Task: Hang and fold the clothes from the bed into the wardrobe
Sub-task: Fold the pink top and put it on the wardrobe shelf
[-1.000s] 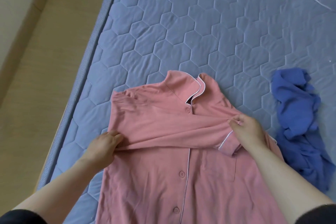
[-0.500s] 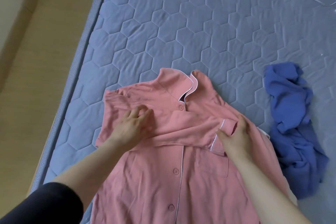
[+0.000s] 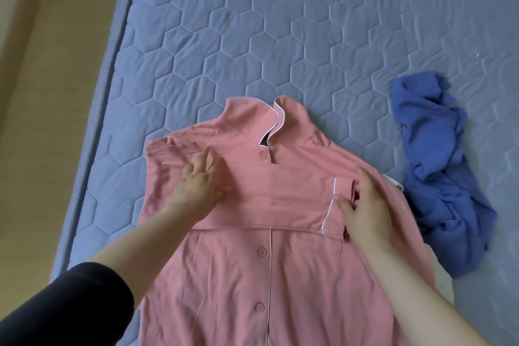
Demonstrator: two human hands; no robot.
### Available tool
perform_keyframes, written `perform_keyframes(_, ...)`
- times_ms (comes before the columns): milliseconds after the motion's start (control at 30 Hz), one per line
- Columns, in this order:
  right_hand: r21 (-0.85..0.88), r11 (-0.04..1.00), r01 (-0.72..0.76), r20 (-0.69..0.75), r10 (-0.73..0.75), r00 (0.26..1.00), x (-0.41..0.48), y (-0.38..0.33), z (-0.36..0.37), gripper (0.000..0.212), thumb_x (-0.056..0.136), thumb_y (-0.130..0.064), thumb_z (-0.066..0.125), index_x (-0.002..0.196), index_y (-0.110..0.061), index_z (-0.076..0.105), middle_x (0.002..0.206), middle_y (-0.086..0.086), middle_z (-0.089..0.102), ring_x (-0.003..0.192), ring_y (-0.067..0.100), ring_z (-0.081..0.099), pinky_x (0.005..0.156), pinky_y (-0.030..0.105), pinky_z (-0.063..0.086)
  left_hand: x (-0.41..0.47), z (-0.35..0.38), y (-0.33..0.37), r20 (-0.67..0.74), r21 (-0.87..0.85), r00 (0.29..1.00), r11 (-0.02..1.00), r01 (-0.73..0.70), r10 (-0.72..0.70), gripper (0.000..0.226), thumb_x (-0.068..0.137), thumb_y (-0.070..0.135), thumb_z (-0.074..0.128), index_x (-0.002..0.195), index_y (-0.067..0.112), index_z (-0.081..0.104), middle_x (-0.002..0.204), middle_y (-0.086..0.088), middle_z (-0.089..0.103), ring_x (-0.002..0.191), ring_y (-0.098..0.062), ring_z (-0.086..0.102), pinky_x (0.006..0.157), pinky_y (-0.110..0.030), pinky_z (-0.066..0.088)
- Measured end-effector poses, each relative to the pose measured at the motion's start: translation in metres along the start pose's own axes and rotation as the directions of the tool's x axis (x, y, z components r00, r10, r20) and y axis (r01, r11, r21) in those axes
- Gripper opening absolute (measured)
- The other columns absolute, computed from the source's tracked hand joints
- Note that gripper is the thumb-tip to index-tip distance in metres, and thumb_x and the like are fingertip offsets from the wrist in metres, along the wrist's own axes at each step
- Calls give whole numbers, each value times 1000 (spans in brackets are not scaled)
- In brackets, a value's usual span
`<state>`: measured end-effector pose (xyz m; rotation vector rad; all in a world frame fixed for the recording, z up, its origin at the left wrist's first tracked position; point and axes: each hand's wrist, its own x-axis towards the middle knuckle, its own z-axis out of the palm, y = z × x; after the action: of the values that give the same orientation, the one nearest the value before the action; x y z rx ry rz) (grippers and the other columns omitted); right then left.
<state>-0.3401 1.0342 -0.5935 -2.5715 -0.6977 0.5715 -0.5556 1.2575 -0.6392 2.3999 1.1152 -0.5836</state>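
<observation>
Shirt point(image 3: 280, 275) lies under left hand point(image 3: 198, 182) and right hand point(image 3: 365, 205), both pressed flat.

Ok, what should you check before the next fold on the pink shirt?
1. Pink shirt flat on the bed, buttons up: ok.
2. Sleeve folded across the front: ok.
3. Left hand pressing the sleeve flat: ok.
4. Right hand at the cuff: ok.
5. Other sleeve folded in: cannot tell, the arm hides it.
6. Blue clothes off the shirt: ok, beside it.
</observation>
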Motion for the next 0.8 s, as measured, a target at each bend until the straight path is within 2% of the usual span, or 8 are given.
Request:
perform_keyframes(133,53,995,83,-225,-69,972,-16,0,-21,26,86,-8,66,112,-11,64,104,3,65,92,23,63,81,41,52,-20,-18,35,-144,-76,983,990,-121,110,55,90,33,58,139,12,42,140,-10,37,118,-34,45,98,-38,37)
perform_keyframes(267,118,988,-102,-334,136,933,-18,25,-46,17,92,-10,58,105,-4,66,101,12,64,93,31,59,80,37,45,-32,-23,82,-85,-148,967,956,-252,242,45,94,33,54,135,16,49,130,-4,45,115,-27,49,97,-35,39)
perform_keyframes(333,132,965,-228,-266,256,929,-16,44,-57,23,95,-14,54,111,-2,65,107,17,66,102,33,58,84,37,43,-31,-24,107,-96,-155,949,938,-312,300,41,95,34,53,132,17,52,128,-3,50,115,-25,49,97,-31,37)
perform_keyframes(400,102,926,-364,-92,373,923,-15,62,-65,28,96,-22,53,114,-3,64,111,16,67,107,33,58,82,35,43,-27,-25,133,-106,-167,930,916,-365,351,39,95,33,54,129,16,54,125,-4,53,114,-25,50,96,-30,37)
perform_keyframes(467,115,897,-426,75,420,905,-18,75,-70,29,96,-32,55,106,-7,68,105,11,70,99,30,60,74,30,39,-20,-27,160,-98,-162,913,899,-408,396,38,95,32,54,129,15,55,126,-4,53,115,-25,50,96,-30,36)
perform_keyframes(533,219,878,-426,152,400,904,-24,84,-74,26,93,-35,60,93,-11,72,90,3,72,86,22,62,67,29,40,-11,-28,186,-87,-159,896,882,-443,435,37,96,29,53,129,13,54,129,-5,52,117,-26,49,96,-29,32)
perform_keyframes(633,306,891,-335,116,314,942,-32,91,-77,20,92,-24,63,80,-9,70,74,4,69,72,18,60,58,16,38,5,-32,221,-63,-147,875,862,-485,481,39,96,23,51,134,14,50,136,-5,46,123,-27,45,101,-31,31)
perform_keyframes(800,484,835,-262,-44,322,946,-28,96,-82,13,96,-17,51,88,-13,60,76,-4,62,66,-1,52,60,5,39,40,-43,264,40,-50,821,822,-567,569,59,94,19,51,149,24,31,149,-4,38,135,-27,35,112,-35,26)
